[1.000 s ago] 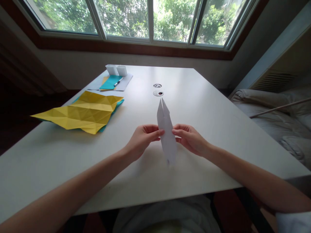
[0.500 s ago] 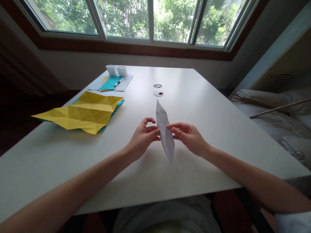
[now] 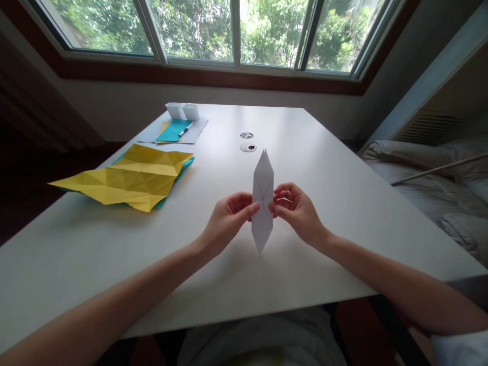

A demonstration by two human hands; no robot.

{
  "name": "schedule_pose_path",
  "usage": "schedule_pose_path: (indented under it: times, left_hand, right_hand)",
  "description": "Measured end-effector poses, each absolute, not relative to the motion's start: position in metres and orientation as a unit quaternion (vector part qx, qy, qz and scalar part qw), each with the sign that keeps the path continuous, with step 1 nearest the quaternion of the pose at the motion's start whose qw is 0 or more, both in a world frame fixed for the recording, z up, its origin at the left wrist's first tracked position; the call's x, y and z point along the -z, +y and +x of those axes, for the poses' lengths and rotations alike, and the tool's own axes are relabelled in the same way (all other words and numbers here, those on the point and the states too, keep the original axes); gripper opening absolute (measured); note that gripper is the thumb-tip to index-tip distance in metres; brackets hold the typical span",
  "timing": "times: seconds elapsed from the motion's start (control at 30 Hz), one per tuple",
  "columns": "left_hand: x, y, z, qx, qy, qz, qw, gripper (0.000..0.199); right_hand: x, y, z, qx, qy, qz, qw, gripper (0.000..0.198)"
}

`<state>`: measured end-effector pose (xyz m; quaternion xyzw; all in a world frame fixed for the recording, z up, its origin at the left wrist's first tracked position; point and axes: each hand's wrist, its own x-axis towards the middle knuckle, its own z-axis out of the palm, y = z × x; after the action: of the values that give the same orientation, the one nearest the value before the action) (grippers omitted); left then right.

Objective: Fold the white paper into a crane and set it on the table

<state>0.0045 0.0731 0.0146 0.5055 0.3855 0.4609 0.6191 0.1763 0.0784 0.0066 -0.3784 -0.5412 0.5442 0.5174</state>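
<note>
Both hands, left (image 3: pixel 230 218) and right (image 3: pixel 299 211), pinched the folded white paper (image 3: pixel 263 190) by its opposite long edges. It stood nearly upright above the white bench (image 3: pixel 324 264), well apart from the creased yellow sheet (image 3: pixel 141 175).

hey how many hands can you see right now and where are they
2: the left hand at the left edge of the folded white paper, the right hand at its right edge. Some fingertips may be hidden behind the paper.
</note>
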Motion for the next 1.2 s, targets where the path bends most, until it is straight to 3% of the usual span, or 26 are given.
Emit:
schedule_pose_path:
  times: [0.2,0.37,0.6,0.97,1.2]
  left_hand:
    - [-0.012,0.072,0.004,-0.481,0.435,0.494,0.579,0.016]
    - [-0.014,0.071,0.005,-0.493,0.398,0.508,0.584,0.033]
    - [-0.019,0.066,0.007,-0.491,0.421,0.565,0.512,0.007]
    - [-0.015,0.069,0.004,-0.503,0.403,0.524,0.557,0.018]
    - [-0.011,0.071,0.004,-0.492,0.379,0.48,0.62,0.017]
  right_hand:
    - [-0.01,0.074,0.173,-0.545,-0.561,-0.374,0.499,0.02]
    - [-0.01,0.071,0.172,-0.545,-0.581,-0.35,0.492,0.02]
    - [-0.012,0.07,0.172,-0.534,-0.588,-0.354,0.494,0.023]
    - [-0.008,0.068,0.173,-0.461,-0.649,-0.342,0.499,0.017]
    - [-0.005,0.074,0.173,-0.565,-0.581,-0.34,0.477,0.016]
